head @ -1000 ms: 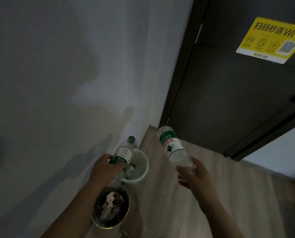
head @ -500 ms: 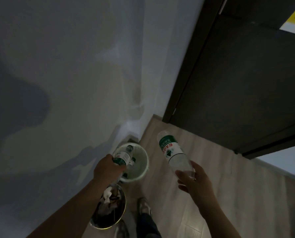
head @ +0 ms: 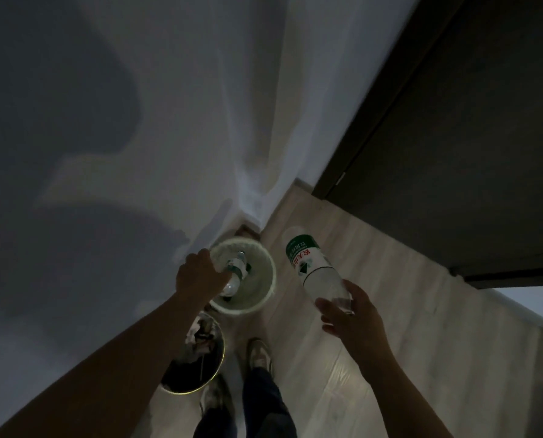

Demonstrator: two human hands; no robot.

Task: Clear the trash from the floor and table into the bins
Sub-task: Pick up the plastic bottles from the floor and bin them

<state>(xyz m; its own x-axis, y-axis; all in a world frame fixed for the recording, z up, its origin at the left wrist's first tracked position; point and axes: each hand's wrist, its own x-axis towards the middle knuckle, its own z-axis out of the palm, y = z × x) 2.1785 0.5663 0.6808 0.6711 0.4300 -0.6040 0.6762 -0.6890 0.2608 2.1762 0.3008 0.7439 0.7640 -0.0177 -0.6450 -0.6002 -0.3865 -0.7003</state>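
Holds in the left grip (head: 200, 275), fingers curled round it, a small water bottle (head: 236, 271) over the mouth of the white bin (head: 262, 289) in the wall corner. Grasps in the right grip (head: 353, 314) the base of a larger green-labelled water bottle (head: 311, 268), tilted above the pale wood floor (head: 421, 305). Stands beside a dark bin (head: 184, 374) holding crumpled trash.

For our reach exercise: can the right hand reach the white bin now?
Probably yes: the right hand, gripping a bottle, hovers beside the white bin, nothing between; the left hand holds a second bottle over it.
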